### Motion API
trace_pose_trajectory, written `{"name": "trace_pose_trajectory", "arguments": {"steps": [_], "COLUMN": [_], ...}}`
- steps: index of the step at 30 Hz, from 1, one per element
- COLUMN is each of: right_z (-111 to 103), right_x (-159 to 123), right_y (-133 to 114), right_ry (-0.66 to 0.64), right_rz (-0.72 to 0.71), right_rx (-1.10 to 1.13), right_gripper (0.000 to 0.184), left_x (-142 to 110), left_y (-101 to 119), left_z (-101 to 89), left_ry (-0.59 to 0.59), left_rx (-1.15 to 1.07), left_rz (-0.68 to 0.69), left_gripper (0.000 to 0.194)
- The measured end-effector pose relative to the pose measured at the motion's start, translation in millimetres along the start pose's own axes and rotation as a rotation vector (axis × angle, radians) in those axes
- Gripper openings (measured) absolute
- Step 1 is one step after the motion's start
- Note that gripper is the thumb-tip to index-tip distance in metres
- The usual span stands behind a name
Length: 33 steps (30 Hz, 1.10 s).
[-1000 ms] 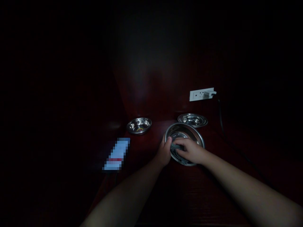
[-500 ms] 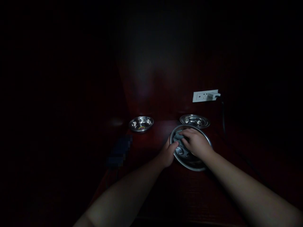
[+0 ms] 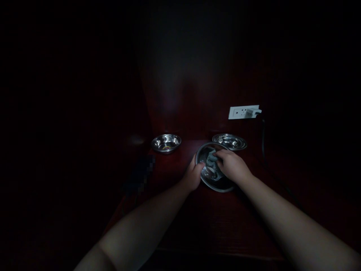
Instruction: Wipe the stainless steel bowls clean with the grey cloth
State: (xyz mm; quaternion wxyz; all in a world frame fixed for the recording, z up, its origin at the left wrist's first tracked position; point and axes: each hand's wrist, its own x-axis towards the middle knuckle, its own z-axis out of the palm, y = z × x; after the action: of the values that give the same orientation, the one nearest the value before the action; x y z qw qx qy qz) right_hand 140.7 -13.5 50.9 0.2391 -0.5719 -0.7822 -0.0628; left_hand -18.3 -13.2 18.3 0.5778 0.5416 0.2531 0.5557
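Observation:
A shiny metal bowl [image 3: 218, 187] is tilted above the dark red table. My left hand [image 3: 193, 176] grips its left rim, thumb over the inside edge and the other fingers hidden behind the wall. Inside the bowl, my right hand [image 3: 232, 165] pinches a grey-green cloth [image 3: 213, 165] and presses it to the inner surface. Part of the cloth hangs loose below the fingertips.
Another metal bowl [image 3: 166, 143] stands at the back left, and a stack of metal dishes [image 3: 229, 141] at the back right. A white wall socket [image 3: 244, 112] holds a plug with a dark cable [image 3: 263, 139]. A blurred dark object [image 3: 139, 173] lies at left. Surroundings are very dark.
The held bowl has shifted slightly left and up in view, with both hands. The cloth now lies nearer the bowl's middle, away from my left thumb. The whole view has moved a little.

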Motion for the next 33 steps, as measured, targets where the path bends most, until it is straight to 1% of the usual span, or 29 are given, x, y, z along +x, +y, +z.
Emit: {"name": "trace_pose_trajectory", "arguments": {"steps": [5,10,14,17,20,24,26,29,33], "right_z": [2.1,1.9,0.5,-0.6,-1.6,-3.2,-4.6,-7.3,-10.1], "right_x": [-0.9,-1.8,-3.7,-7.5,-11.6,-14.2,-14.7,-15.4,-16.2], "right_y": [1.0,1.7,1.3,-1.1,-5.4,-11.3,-13.6,-16.4,-18.3], "right_ry": [-0.039,-0.098,-0.155,-0.182,-0.208,-0.252,-0.274,-0.298,-0.299], "right_rz": [-0.034,-0.054,-0.135,-0.219,-0.298,-0.377,-0.385,-0.38,-0.402], "right_rx": [0.016,0.035,0.068,0.139,0.232,0.386,0.455,0.497,0.52], "right_gripper": [0.027,0.03,0.026,0.022,0.023,0.022,0.022,0.021,0.019], "left_x": [1.2,2.2,5.1,6.9,7.2,6.0,5.5,4.9,4.8], "left_y": [-1.4,-2.0,-3.3,-3.9,-3.4,-2.5,-2.7,-3.2,-3.2], "left_z": [-1.7,-3.4,-4.7,-5.4,-5.5,-4.6,-4.1,-3.6,-3.3], "left_ry": [0.044,0.081,0.132,0.151,0.173,0.147,0.122,0.106,0.101], "left_rx": [0.039,0.069,0.106,0.115,0.139,0.139,0.131,0.128,0.104], "left_rz": [0.057,0.054,0.09,0.119,0.118,0.116,0.114,0.105,0.096], "left_gripper": [0.043,0.042,0.041,0.039,0.038,0.037,0.036,0.036,0.036]}}
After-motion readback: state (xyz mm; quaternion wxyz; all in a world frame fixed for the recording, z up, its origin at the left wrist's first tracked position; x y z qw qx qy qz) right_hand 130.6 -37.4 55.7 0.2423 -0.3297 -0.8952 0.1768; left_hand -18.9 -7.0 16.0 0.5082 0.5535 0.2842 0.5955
